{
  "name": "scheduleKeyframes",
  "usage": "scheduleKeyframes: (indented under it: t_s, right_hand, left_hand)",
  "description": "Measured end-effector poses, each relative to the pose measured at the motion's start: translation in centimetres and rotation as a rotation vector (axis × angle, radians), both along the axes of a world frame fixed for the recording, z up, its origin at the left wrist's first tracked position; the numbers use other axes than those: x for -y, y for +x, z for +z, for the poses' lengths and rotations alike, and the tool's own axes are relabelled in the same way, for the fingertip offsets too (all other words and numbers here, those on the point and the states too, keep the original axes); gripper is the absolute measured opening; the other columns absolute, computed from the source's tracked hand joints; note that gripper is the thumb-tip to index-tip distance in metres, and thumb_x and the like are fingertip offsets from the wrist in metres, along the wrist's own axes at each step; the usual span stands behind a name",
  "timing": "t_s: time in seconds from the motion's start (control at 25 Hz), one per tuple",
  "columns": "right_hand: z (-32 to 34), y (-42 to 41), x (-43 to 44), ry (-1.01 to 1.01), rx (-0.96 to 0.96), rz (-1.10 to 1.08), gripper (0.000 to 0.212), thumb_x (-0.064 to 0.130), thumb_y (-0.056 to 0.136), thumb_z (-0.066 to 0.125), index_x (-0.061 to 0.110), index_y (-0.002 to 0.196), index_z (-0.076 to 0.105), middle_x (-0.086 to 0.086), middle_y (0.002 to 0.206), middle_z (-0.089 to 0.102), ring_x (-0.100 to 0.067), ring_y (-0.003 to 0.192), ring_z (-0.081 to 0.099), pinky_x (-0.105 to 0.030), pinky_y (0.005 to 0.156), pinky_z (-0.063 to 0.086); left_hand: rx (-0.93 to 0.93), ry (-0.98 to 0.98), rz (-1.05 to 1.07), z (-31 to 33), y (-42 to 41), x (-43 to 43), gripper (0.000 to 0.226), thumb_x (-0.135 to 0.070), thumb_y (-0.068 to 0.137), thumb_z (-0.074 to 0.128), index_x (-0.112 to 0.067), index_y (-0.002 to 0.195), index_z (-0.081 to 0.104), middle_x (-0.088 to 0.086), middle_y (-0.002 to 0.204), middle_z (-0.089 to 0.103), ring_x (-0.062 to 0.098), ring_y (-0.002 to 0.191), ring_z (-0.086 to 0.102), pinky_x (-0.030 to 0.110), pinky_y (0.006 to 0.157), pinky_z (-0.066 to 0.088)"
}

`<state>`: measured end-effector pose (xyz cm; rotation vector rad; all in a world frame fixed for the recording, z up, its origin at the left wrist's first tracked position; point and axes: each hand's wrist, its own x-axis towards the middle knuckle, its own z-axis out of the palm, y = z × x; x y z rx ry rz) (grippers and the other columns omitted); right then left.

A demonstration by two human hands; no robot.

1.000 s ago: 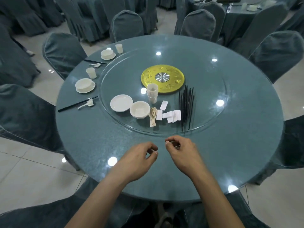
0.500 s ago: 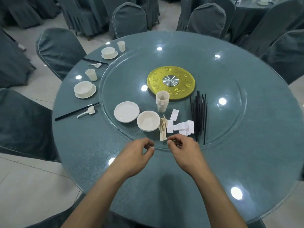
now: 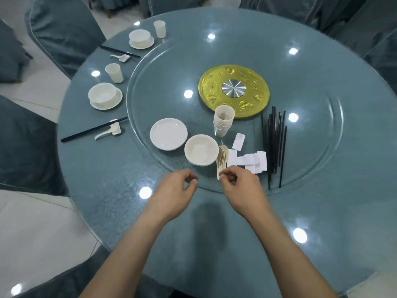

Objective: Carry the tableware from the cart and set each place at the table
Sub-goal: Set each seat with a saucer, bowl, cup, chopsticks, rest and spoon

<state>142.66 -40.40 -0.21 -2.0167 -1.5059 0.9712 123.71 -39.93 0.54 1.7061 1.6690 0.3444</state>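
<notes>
Fetching stock for the next place. Right hand point(image 3: 242, 190) curls at the near handle ends of the spoons point(image 3: 223, 157) on the turntable point(image 3: 137, 125); can't tell if it has hold. Left hand point(image 3: 174, 190) curled, empty. Next: likely pinch one spoon off the stack.

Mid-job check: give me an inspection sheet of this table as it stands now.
Surface: round teal glass-topped table, clear glass turntable with gold centre disc.
Job's things: on turntable, white round plate, white bowl, stacked cream cups, cream spoons, white ceramic rests, black chopsticks; two set places at left.
Clutter: nothing seen.
Hands: left hand curled, holds nothing; right hand at spoon handles, grip unclear.
Cables: nothing seen.
Surroundings: grey fabric-covered chairs, pale tiled floor.
</notes>
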Motion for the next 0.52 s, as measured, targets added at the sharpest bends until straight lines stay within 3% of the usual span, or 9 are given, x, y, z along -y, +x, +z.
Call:
scheduleKeyframes:
  t_s: [0.28,0.52]
  right_hand:
    - [-2.7,-1.0,-4.4,-0.033,0.085,-0.029,0.013,0.028,0.092,0.059,0.022,0.087,0.068,0.009,0.074,0.068,-0.020,0.075,0.062,-0.030,0.063,0.040]
    - [-4.5,-1.4,-7.4,-0.069,0.137,-0.060,0.012,0.035,0.092,0.060,0.025,0.084,0.063,0.001,0.081,0.072,-0.028,0.082,0.064,-0.037,0.071,0.051]
  left_hand:
    - [-0.025,-0.016,0.135,-3.0,-1.3,-3.7,0.021,-0.025,0.100,0.053,-0.021,0.108,0.072,-0.007,0.101,0.071,0.012,0.096,0.063,0.027,0.083,0.048]
    - [-0.036,-0.081,0.242,-6.7,-2.2,-7.1,0.021,-0.029,0.099,0.052,-0.020,0.098,0.071,-0.004,0.089,0.073,0.017,0.084,0.067,0.038,0.080,0.054]
